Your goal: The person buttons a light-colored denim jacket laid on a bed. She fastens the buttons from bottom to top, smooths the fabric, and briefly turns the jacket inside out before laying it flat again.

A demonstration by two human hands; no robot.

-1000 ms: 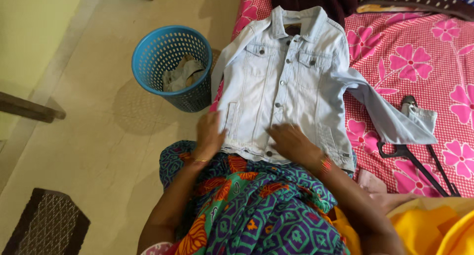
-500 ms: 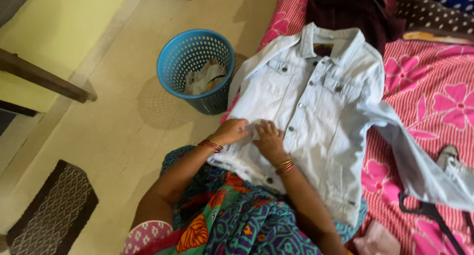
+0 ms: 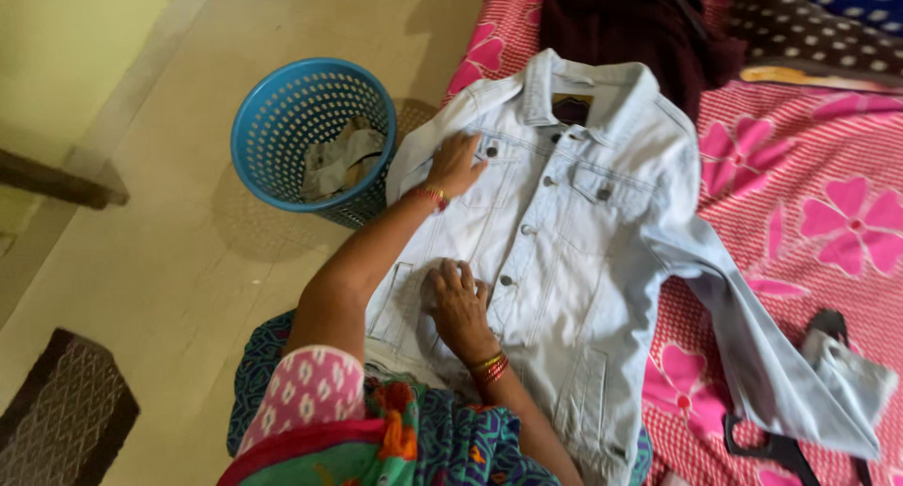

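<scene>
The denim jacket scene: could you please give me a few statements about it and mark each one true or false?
1. The left hand rests near the chest pocket of the light denim jacket. True.
2. The right hand holds the black hanger. False: it presses on the jacket's lower front.
3. The blue basket is empty. False: crumpled cloth lies inside.
4. The jacket lies on a pink floral bedsheet. True.

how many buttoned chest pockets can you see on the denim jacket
2. One chest pocket lies by the left hand; the other chest pocket sits across the placket on the jacket. None seems hidden.
</scene>
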